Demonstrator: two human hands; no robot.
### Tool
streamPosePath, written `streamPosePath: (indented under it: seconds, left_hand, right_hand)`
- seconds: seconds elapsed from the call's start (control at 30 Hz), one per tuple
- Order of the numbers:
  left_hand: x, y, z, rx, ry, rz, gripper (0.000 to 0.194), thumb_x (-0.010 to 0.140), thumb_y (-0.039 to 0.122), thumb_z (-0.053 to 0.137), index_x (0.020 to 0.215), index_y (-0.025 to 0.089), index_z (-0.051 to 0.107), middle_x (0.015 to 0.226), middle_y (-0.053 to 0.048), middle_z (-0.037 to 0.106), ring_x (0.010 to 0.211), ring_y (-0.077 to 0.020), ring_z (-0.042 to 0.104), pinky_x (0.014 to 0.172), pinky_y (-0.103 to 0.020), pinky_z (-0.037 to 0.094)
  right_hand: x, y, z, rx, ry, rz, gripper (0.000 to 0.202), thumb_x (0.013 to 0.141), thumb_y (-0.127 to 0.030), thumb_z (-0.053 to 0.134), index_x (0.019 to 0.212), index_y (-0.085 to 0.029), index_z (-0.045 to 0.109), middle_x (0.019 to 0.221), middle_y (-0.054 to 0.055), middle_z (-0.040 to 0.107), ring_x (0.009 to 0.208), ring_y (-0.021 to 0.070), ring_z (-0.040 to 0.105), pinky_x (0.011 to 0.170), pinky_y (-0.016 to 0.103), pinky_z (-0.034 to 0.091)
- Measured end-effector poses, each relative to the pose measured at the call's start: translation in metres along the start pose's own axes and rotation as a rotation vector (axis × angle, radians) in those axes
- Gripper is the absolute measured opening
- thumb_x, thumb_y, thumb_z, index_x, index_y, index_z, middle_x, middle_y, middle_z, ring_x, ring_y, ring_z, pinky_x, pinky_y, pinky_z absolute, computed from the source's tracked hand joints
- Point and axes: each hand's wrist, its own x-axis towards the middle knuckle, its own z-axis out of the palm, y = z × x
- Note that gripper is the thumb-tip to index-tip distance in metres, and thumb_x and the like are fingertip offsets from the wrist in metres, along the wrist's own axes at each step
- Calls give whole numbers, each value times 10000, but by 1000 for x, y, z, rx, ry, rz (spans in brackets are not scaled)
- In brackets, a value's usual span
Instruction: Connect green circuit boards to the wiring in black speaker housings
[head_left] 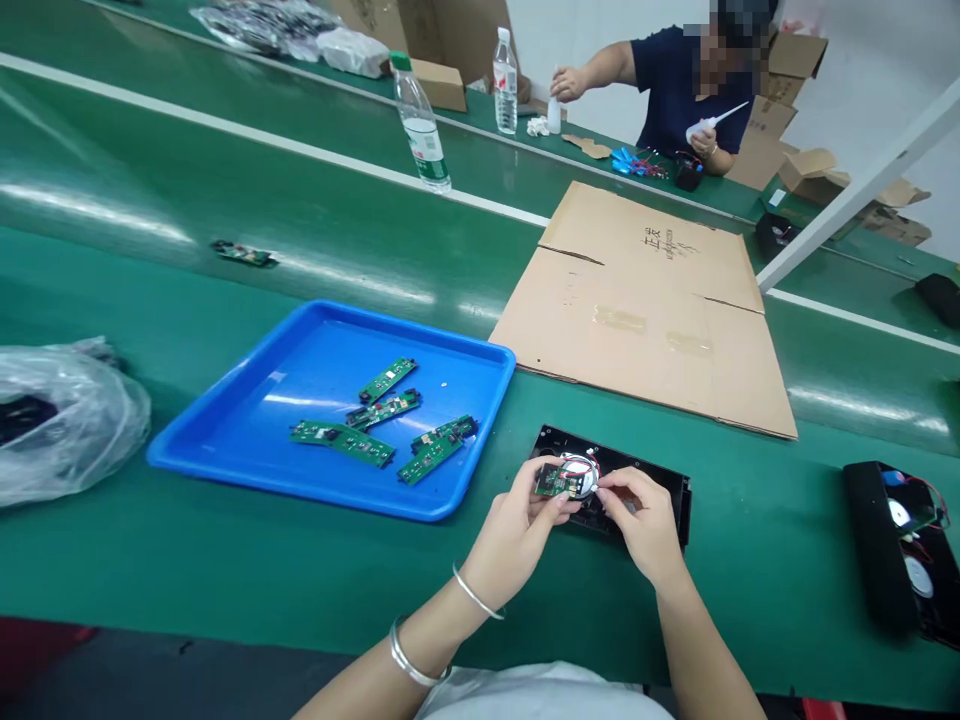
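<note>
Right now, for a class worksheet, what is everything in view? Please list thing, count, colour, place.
Bench: one, green, foreground
Belt: one, green, beyond bench
Tray: one, blue, on bench
Boards: green; several in tray, one on belt, one held
Panel: one, black, right of tray
Disc: one, white, over panel
Case: one, black, bench's right
Sheet: one, brown, beyond panel
Bags: several, clear, left and top left
Bottles: two, clear, beyond tray
Boxes: several, brown, background
Post: one, white, right
Co-worker: one, dark top, beyond belt
Bangles: two, silver, left wrist
Left hand: one, holding a board
Right hand: one, fingertips at disc's edge; grip unclear
</note>
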Motion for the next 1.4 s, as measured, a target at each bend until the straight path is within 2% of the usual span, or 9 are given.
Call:
streamPosePath:
  seconds: [0.17, 0.33, 0.63, 0.83, 0.93, 1.03, 1.13, 1.27, 1.4]
  left_hand:
    - [2, -3, 0, 127, -30, 72, 287, 809, 250, 471, 1090, 187, 465, 943, -78, 671, 785, -201, 693, 716, -348, 585]
    - [4, -6, -1, 242, -45, 135, 305, 820, 207, 439, 1125, 207, 460, 876, -59, 680, 792, -201, 687, 706, -340, 578]
    - [5, 5, -5, 500, -156, 254, 300, 838, 162, 359, 1116, 212, 462, 902, -59, 693, 823, -207, 678, 716, -315, 534]
    - [8, 9, -5, 590, -207, 263, 322, 827, 143, 347, 1109, 223, 481, 958, -78, 687, 878, -242, 664, 731, -337, 513]
    - [10, 10, -7, 562, -222, 253, 318, 823, 138, 348, 1104, 218, 475, 915, -66, 689, 836, -231, 672, 736, -339, 516]
    - [11, 12, -10, 479, -231, 261, 306, 814, 133, 386, 1089, 221, 488, 807, -28, 696, 754, -202, 679, 718, -312, 523]
    - [11, 12, -12, 408, -253, 285, 287, 807, 133, 416, 1059, 227, 518, 763, -7, 694, 706, -179, 679, 686, -281, 530]
    - [11, 12, -14, 320, -316, 270, 269, 827, 149, 390, 1062, 219, 501, 846, -20, 682, 724, -154, 677, 663, -255, 539]
    - [12, 12, -15, 410, -314, 318, 279, 822, 139, 370, 1043, 222, 521, 905, -36, 676, 742, -156, 672, 701, -265, 531]
  right_hand:
    - [1, -3, 2, -358, -23, -319, 159, 880, -199, 463, 817, -171, 606, 715, 32, 591, 614, 127, 541, 556, 239, 441]
    - [3, 1, 6, -616, -33, -468, 221, 915, -174, 372, 859, -138, 583, 691, 51, 569, 609, 147, 520, 557, 258, 418]
    - [4, -3, 5, -625, -127, -462, 280, 933, -214, 324, 803, -163, 567, 717, 43, 539, 631, 144, 493, 565, 249, 404]
    - [4, -3, 5, -702, -153, -495, 319, 933, -209, 314, 781, -156, 590, 697, 60, 559, 621, 159, 498, 558, 273, 402]
    - [3, -1, 6, -626, -129, -440, 323, 937, -253, 325, 766, -165, 585, 678, 54, 559, 611, 156, 506, 554, 274, 408]
    - [4, 0, 4, -522, -114, -334, 293, 934, -331, 349, 839, -173, 575, 670, 34, 553, 588, 147, 509, 532, 265, 412]
    - [7, -1, 1, -461, -156, -338, 281, 928, -353, 368, 838, -176, 567, 681, 29, 548, 605, 149, 510, 539, 262, 414]
    - [9, -3, 2, -419, -170, -364, 258, 921, -317, 399, 776, -170, 554, 673, 27, 539, 612, 149, 499, 543, 263, 402]
    - [9, -3, 5, -378, -161, -316, 228, 911, -292, 417, 782, -176, 564, 681, 24, 539, 638, 154, 511, 573, 269, 413]
